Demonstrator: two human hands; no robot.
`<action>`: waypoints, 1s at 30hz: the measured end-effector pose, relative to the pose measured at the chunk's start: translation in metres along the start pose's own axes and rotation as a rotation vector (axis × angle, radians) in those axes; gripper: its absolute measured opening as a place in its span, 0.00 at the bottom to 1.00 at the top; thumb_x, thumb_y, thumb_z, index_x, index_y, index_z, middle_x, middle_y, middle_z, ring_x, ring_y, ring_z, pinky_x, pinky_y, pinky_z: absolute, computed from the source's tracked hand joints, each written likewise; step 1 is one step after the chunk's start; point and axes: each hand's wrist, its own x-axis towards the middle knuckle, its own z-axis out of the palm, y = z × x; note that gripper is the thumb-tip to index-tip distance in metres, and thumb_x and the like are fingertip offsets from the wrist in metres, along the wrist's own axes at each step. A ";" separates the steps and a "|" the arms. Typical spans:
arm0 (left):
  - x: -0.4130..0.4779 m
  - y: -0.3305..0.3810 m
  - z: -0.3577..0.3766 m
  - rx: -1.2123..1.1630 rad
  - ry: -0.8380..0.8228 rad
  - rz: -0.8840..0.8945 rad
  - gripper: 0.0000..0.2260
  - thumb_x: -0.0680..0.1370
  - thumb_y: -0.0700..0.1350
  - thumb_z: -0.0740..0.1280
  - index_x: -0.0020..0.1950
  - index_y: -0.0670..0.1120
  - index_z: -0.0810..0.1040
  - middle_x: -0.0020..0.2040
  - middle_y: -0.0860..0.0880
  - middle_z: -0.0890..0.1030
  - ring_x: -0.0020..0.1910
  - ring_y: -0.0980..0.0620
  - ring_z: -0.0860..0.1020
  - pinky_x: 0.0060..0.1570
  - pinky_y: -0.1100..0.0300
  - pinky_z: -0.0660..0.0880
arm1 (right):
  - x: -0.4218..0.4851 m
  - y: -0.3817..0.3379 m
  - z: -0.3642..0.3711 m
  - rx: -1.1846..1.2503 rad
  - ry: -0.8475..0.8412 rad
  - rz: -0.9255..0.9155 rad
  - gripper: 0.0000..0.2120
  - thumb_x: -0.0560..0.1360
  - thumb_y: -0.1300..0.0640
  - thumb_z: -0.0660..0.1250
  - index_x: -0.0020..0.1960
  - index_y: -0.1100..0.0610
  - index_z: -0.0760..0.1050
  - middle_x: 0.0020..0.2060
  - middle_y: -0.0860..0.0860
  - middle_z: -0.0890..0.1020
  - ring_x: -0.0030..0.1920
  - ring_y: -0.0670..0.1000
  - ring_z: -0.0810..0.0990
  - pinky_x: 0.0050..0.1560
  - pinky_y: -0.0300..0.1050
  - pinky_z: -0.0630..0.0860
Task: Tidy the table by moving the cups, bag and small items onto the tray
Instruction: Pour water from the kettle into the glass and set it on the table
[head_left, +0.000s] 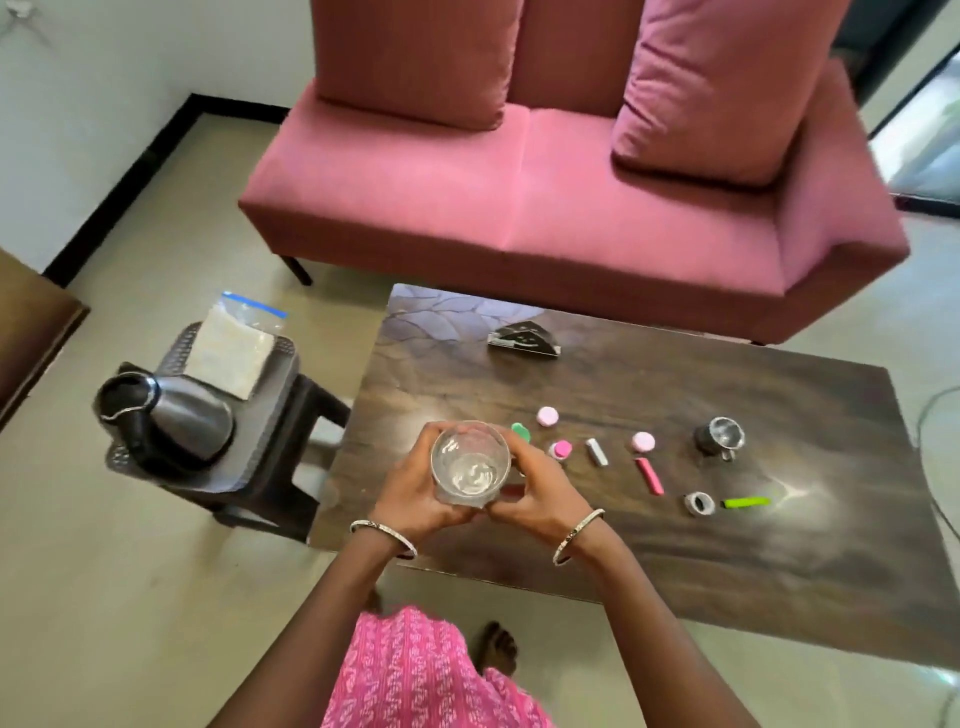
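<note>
Both hands, left hand (415, 493) and right hand (535, 493), wrap around a clear glass (470, 462) above the counter's (675, 545) left end. To its right lie pink caps (547, 416), a pink stick (649, 475), a green stick (745, 502) and a steel cup (719, 437). The tray (280, 395), left on a stool (311, 410), already carries a kettle (171, 415) and a bag (231, 351).
</note>
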 end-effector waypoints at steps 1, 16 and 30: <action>0.004 0.006 0.012 -0.010 -0.030 0.010 0.38 0.58 0.41 0.84 0.63 0.48 0.70 0.56 0.54 0.80 0.54 0.65 0.78 0.51 0.70 0.74 | -0.006 0.006 -0.013 0.000 0.022 0.011 0.38 0.64 0.71 0.74 0.72 0.58 0.69 0.64 0.51 0.78 0.64 0.50 0.78 0.60 0.55 0.79; 0.130 0.062 0.154 -0.125 -0.332 0.075 0.36 0.62 0.33 0.80 0.68 0.46 0.74 0.62 0.48 0.80 0.61 0.52 0.79 0.63 0.53 0.76 | -0.020 0.105 -0.163 0.113 0.419 0.147 0.39 0.60 0.68 0.81 0.68 0.54 0.73 0.61 0.50 0.81 0.60 0.46 0.81 0.55 0.37 0.79; 0.319 0.004 0.236 -0.165 -0.230 -0.110 0.32 0.62 0.24 0.76 0.64 0.39 0.74 0.58 0.46 0.81 0.57 0.58 0.79 0.55 0.73 0.73 | 0.143 0.225 -0.236 0.000 0.504 0.267 0.38 0.59 0.62 0.83 0.67 0.55 0.74 0.59 0.48 0.82 0.60 0.49 0.81 0.64 0.52 0.76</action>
